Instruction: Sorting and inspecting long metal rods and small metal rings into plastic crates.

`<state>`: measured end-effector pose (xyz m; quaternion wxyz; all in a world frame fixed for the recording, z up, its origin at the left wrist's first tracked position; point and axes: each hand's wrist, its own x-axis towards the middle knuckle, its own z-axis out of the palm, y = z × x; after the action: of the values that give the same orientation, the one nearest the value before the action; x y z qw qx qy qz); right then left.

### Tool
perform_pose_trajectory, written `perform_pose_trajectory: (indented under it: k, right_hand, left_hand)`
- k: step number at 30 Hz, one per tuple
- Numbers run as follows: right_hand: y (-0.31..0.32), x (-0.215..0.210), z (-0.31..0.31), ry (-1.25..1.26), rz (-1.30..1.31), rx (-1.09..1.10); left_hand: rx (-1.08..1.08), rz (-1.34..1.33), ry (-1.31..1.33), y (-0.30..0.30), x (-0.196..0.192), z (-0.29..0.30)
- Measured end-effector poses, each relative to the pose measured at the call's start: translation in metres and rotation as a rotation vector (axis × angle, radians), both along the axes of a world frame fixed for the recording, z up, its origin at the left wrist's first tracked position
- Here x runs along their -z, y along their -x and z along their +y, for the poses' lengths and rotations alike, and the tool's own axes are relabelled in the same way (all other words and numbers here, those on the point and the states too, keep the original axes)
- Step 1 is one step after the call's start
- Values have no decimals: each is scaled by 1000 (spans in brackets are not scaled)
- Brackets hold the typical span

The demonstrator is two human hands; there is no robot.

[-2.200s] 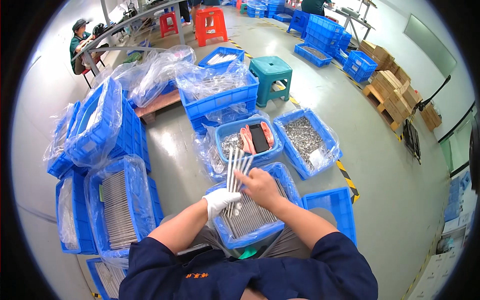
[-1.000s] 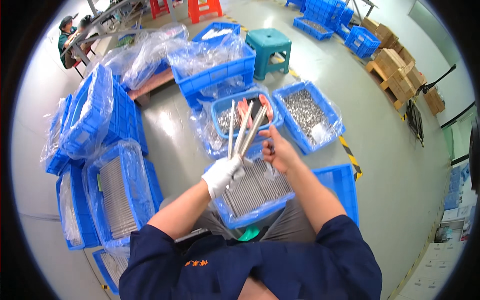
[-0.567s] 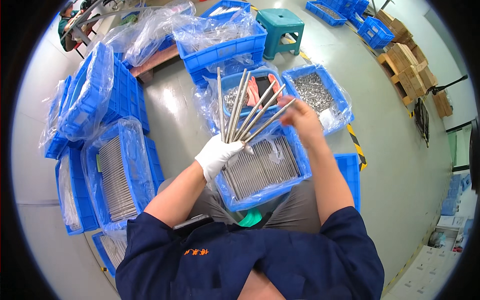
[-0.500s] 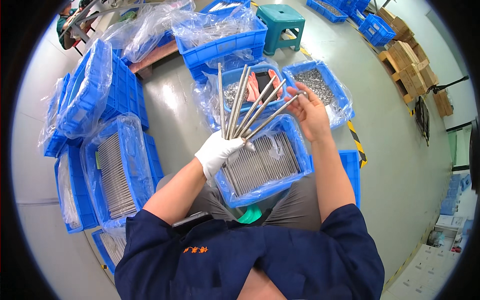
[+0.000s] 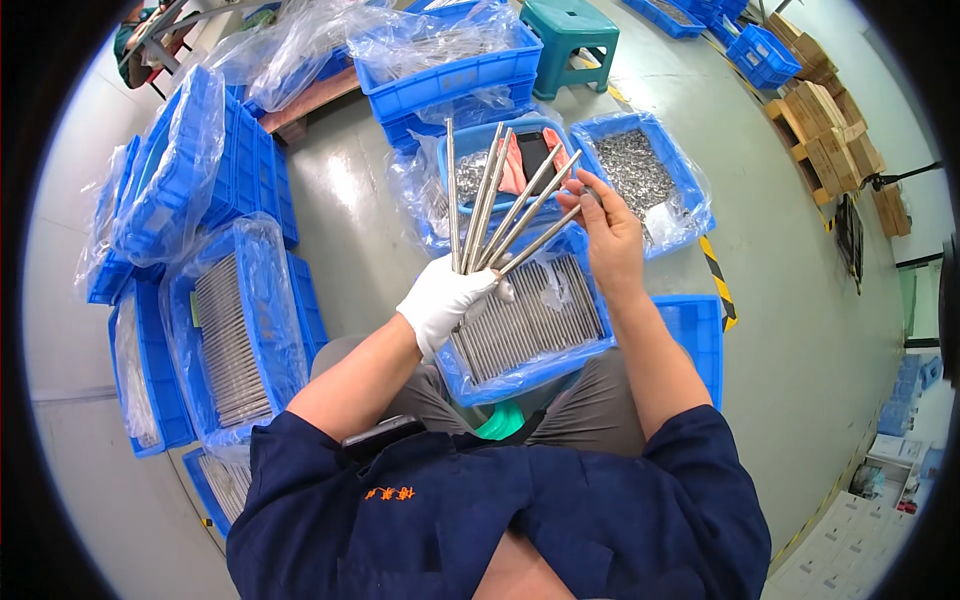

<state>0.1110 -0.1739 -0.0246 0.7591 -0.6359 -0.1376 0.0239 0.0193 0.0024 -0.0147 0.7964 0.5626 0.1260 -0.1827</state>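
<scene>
My left hand (image 5: 445,303), in a white glove, is closed round the lower ends of several slim metal rods (image 5: 485,215), which fan out upward. At the upper end of the rightmost rod (image 5: 541,240), the fingers of my bare right hand (image 5: 612,232) are pinched together. Whether a small piece sits between those fingertips is hidden. Beneath my hands, a plastic-lined blue crate (image 5: 500,388) holds rows of similar rods. Just beyond it, a blue basin (image 5: 480,137) contains small metal parts, pink gloves (image 5: 512,165) and a dark flat object (image 5: 535,155).
Right of the basin stands a blue bin (image 5: 690,185) of small metal parts. Lined blue crates (image 5: 262,330) with rods line my left side. A stacked crate (image 5: 450,90) and a green stool (image 5: 570,40) are ahead. Cardboard boxes (image 5: 825,140) sit at far right.
My right hand has shifted slightly left and down, its fingers drawing in closer round the rod's end. The left hand keeps its grip on the rods. The whole view has shifted slightly.
</scene>
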Motion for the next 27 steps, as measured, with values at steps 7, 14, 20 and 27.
perform_pose_trajectory:
  k: [7, 14, 20, 27]
  right_hand:
    - [9, -3, 1, 120, 113, -303]
    - [-29, -17, -47, -87, 266, -62]
    - [-19, -14, -22, -157, 309, -198]
    - [-5, -4, -7, 124, 23, -19]
  left_hand:
    - [9, 5, -2, -1, -2, 9]
    - [81, -53, -365, -3, -11, 9]
    - [21, -155, -395, -5, 13, 5]
    - [36, -50, -459, -5, 1, -1]
